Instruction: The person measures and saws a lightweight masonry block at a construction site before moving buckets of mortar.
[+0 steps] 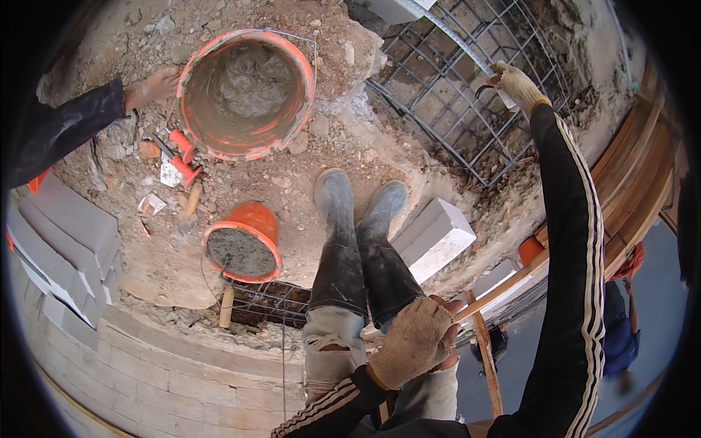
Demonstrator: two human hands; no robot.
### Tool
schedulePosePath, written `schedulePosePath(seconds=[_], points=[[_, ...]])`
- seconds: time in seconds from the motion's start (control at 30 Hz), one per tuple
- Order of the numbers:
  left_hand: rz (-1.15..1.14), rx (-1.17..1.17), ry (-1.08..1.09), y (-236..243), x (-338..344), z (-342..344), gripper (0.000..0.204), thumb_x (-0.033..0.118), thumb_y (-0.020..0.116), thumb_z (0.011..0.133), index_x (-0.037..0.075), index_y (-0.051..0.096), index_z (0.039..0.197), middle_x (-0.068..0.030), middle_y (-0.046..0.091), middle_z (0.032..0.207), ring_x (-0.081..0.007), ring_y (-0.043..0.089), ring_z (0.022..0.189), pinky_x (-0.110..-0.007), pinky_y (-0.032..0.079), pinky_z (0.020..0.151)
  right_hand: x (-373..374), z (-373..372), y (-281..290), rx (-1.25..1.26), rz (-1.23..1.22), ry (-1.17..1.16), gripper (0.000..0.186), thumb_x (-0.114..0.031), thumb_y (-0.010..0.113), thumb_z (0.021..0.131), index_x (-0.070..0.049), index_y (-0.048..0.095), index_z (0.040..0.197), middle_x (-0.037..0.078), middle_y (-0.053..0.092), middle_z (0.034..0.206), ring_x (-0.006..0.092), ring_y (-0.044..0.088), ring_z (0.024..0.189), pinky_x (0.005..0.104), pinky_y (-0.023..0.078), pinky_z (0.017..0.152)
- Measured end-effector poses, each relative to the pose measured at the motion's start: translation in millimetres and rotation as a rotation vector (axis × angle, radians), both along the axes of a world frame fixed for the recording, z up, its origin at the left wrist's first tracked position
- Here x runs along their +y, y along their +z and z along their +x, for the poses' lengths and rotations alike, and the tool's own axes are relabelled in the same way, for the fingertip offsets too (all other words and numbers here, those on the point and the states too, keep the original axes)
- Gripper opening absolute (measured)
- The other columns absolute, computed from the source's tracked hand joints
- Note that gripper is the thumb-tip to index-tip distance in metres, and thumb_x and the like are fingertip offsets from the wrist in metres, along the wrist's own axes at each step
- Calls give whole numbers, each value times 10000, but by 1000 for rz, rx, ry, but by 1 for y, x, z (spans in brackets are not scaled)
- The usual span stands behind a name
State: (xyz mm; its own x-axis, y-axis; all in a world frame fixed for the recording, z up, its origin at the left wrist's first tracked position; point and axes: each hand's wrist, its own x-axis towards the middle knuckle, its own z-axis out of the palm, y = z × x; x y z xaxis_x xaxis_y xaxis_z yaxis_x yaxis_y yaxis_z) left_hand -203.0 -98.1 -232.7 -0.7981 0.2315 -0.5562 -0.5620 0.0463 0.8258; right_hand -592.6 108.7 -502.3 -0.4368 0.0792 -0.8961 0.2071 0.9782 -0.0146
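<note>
My right hand [520, 86], in a pale knit glove, is out at the upper right over a rebar grid [456, 84]. It is closed on a tape measure [507, 99], whose blade [456, 38] runs up and left toward a pale block [394, 9]. My left hand [412, 342], gloved too, is in front of my knees. Its fingers are curled, and what they hold, if anything, is hidden. Between my boots and the grid's near side lies a white block [438, 237].
At left a co-worker's hand [155, 89] touches a large orange mortar bucket [307, 109]. Nearby are a smaller mortar bucket [263, 219], a trowel [190, 208] and orange line reels [182, 146]. Grey blocks [69, 219] are stacked far left. Wooden boards [635, 175] edge the right, with people below.
</note>
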Motion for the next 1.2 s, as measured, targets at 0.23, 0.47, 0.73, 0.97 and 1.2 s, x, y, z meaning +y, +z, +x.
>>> schedulePosePath(seconds=[0.23, 0.47, 0.73, 0.97, 1.2], points=[[-77, 89, -7, -4, -4, -2, 405, 288, 627, 962, 28, 640, 1272, -108, 585, 942, -300, 580, 921, -423, 488, 805, -8, 3, 3, 30, -21, -8, 377, -292, 639, 962, -90, 531, 1261, 147, 598, 1196, 311, 591, 990, 493, 524, 737], [-66, 64, -51, -4, -10, -8, 399, 292, 622, 965, 31, 646, 1265, -110, 585, 931, -307, 585, 912, -425, 490, 802, 6, -1, -14, -11, -10, 10, 485, -342, 643, 963, -115, 491, 1365, 188, 560, 1387, 388, 599, 1194, 555, 574, 855], [-72, 1, -80, -5, -15, -11, 397, 305, 619, 967, 48, 664, 1265, -119, 593, 930, -316, 592, 883, -427, 495, 805, 4, 12, -29, 29, -61, -60, 499, -335, 641, 967, -101, 482, 1378, 197, 552, 1398, 396, 588, 1217, 558, 571, 853], [-101, 27, -69, -7, -12, -9, 403, 271, 645, 945, 65, 642, 1292, -118, 594, 924, -316, 588, 859, -435, 496, 799, 22, 8, -56, 26, -104, -89, 523, -328, 634, 967, -117, 468, 1416, 159, 515, 1447, 368, 533, 1290, 556, 542, 908], [-85, 48, -114, -7, -15, -11, 416, 233, 679, 919, 30, 630, 1279, -113, 577, 894, -311, 586, 838, -421, 486, 784, 23, 13, -66, 95, -106, -103, 514, -281, 639, 963, -85, 487, 1413, 158, 565, 1405, 332, 559, 1249, 466, 482, 954]])
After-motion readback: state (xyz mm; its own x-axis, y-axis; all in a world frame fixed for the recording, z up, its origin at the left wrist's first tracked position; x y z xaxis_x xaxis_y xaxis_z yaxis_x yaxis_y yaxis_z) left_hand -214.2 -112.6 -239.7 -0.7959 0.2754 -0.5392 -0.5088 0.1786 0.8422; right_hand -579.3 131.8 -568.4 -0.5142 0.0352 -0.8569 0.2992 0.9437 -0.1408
